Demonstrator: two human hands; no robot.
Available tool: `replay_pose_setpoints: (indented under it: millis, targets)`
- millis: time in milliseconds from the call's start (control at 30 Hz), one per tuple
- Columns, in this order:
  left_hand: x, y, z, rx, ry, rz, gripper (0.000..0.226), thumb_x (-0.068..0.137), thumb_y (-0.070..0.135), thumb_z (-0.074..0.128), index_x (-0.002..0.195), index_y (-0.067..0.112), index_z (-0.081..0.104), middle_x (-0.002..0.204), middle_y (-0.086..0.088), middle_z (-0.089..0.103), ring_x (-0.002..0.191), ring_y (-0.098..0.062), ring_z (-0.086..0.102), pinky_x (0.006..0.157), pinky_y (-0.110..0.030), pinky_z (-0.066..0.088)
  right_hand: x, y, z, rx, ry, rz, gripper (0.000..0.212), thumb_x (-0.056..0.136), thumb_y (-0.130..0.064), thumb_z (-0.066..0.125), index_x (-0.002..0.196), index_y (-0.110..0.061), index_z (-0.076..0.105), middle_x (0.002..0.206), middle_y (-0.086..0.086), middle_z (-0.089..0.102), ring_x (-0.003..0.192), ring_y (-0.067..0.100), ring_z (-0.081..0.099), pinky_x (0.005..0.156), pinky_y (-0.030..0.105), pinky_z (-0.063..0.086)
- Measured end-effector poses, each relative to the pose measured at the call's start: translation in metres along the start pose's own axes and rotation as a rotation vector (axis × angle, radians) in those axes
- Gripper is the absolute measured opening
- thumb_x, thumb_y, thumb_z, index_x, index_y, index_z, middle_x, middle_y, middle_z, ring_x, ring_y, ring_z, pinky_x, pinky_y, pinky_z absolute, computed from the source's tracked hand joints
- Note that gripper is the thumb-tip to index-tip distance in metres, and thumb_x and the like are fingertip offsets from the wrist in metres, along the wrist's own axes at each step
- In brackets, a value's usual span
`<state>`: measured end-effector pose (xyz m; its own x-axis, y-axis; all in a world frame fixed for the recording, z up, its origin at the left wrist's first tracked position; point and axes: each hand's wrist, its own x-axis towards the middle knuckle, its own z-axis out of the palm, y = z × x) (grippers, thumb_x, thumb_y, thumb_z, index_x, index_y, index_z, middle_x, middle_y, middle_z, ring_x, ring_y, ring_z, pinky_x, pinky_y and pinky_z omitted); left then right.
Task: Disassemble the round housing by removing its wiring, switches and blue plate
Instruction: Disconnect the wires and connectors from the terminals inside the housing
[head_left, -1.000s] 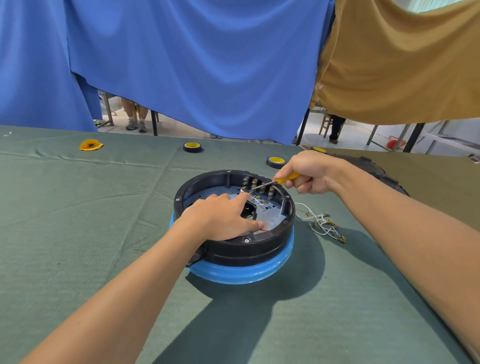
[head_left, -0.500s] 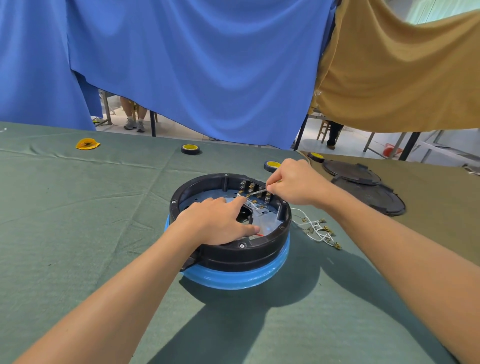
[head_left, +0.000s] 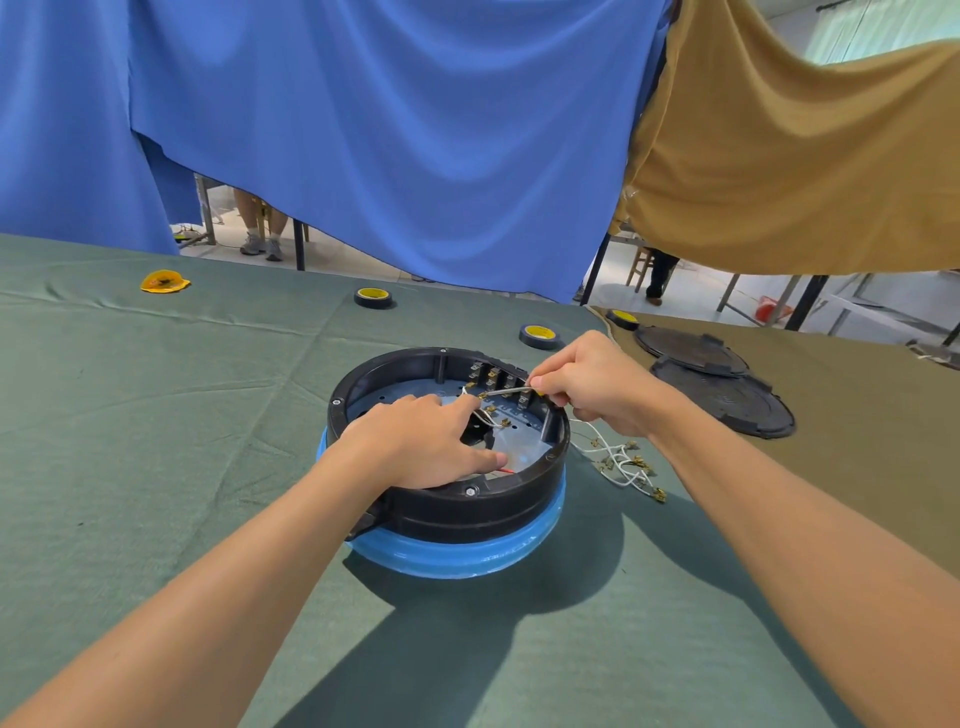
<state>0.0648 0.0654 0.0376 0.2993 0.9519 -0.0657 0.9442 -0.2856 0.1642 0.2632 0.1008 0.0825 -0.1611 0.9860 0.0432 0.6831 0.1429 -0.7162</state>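
Round housing: black ring on a blue base, sat on the green tablecloth, open side up. Blue plate lay flat inside it, in place. Row of switches stood against the housing's far inner wall. White wires ran over the plate just in front of the switches.

Left hand lay inside the housing on the plate, fingers stretched out, index tip by the white wires, grasping nothing that could be seen. Right hand hovered over the housing's far-right rim, fingers curled tight round a screwdriver; its thin metal shaft reached in to a brass terminal just before the switches.

Loose bundle of wires with brass ends lay on the cloth just right of the housing. Two black lids farther right, overlapping. Two tape rolls beyond the housing, well apart from it.
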Motion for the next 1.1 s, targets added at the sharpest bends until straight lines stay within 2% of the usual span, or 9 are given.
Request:
replay_pose_setpoints:
  millis: [133,267,333,433,567,633,833,967,1100]
  targets:
    - [-0.001,0.0,0.002,-0.005,0.01,-0.006,0.083,0.076,0.085,0.034,0.142,0.036,0.028,0.145,-0.005,0.045,0.128,-0.032,0.045,0.097,-0.05,0.041,-0.002,-0.004,-0.001,-0.218,-0.019,-0.096,0.019,0.09,-0.011,0.061,0.092,-0.016,0.079,0.054,-0.01,0.062,0.049,0.008,0.047,0.048,0.022,0.038]
    - [0.0,0.0,0.002,-0.004,0.012,-0.003,0.083,0.077,0.085,0.034,0.143,0.036,0.027,0.147,-0.005,0.043,0.13,-0.032,0.043,0.097,-0.051,0.04,-0.003,-0.01,0.002,-0.44,-0.023,-0.205,0.022,0.09,-0.015,0.058,0.094,-0.015,0.08,0.088,0.002,0.076,0.074,0.012,0.063,0.049,0.005,0.041]
    - [0.0,-0.001,0.002,-0.005,0.007,0.001,0.083,0.077,0.084,0.034,0.145,0.037,0.025,0.149,-0.005,0.041,0.132,-0.032,0.041,0.099,-0.051,0.039,-0.002,-0.012,-0.001,-0.457,-0.017,-0.223,0.022,0.09,-0.015,0.057,0.092,-0.015,0.08,0.086,0.001,0.075,0.069,0.01,0.06,0.05,0.004,0.039]
    - [0.0,-0.001,0.002,-0.004,0.005,0.007,0.081,0.078,0.083,0.034,0.144,0.037,0.025,0.149,-0.005,0.041,0.131,-0.032,0.042,0.097,-0.051,0.039,0.0,-0.014,-0.009,-0.37,0.031,-0.207,0.021,0.087,-0.016,0.06,0.087,-0.018,0.08,0.065,-0.016,0.069,0.061,-0.002,0.055,0.046,0.006,0.038]
    - [0.001,-0.001,0.001,-0.001,0.004,0.01,0.081,0.078,0.084,0.034,0.143,0.037,0.026,0.148,-0.003,0.043,0.131,-0.031,0.042,0.096,-0.05,0.039,0.006,-0.013,0.001,-0.417,0.057,-0.232,0.021,0.086,-0.014,0.058,0.084,-0.006,0.077,0.082,0.012,0.073,0.056,0.019,0.051,0.044,0.009,0.039]
    - [0.001,-0.001,0.001,-0.001,-0.001,0.014,0.082,0.077,0.085,0.033,0.143,0.037,0.027,0.147,-0.003,0.044,0.13,-0.031,0.043,0.095,-0.05,0.039,0.009,-0.01,0.009,-0.416,0.044,-0.227,0.023,0.088,-0.013,0.056,0.086,-0.002,0.076,0.085,0.02,0.071,0.056,0.016,0.046,0.042,0.013,0.037]
    - [0.0,-0.001,0.002,-0.009,-0.008,0.014,0.085,0.072,0.088,0.03,0.143,0.041,0.023,0.149,-0.001,0.042,0.132,-0.031,0.042,0.095,-0.051,0.039,0.013,-0.003,0.016,-0.392,0.069,-0.243,0.026,0.091,-0.012,0.053,0.083,-0.004,0.076,0.074,0.017,0.069,0.048,0.008,0.041,0.039,0.011,0.033]
    - [0.001,-0.002,0.002,-0.01,-0.002,0.022,0.082,0.073,0.087,0.031,0.143,0.044,0.022,0.149,-0.001,0.043,0.132,-0.031,0.042,0.095,-0.051,0.039,0.014,-0.007,0.018,-0.446,0.034,-0.253,0.026,0.09,-0.008,0.049,0.086,0.005,0.072,0.078,0.026,0.065,0.053,0.013,0.038,0.045,0.018,0.035]
    - [0.0,-0.001,0.002,-0.006,-0.002,0.023,0.081,0.075,0.086,0.032,0.144,0.045,0.02,0.15,-0.001,0.041,0.134,-0.031,0.04,0.098,-0.051,0.038,0.015,-0.016,0.017,-0.57,0.014,-0.281,0.028,0.089,-0.008,0.048,0.072,0.002,0.069,0.062,0.021,0.057,0.056,0.021,0.037,0.065,0.043,0.051]
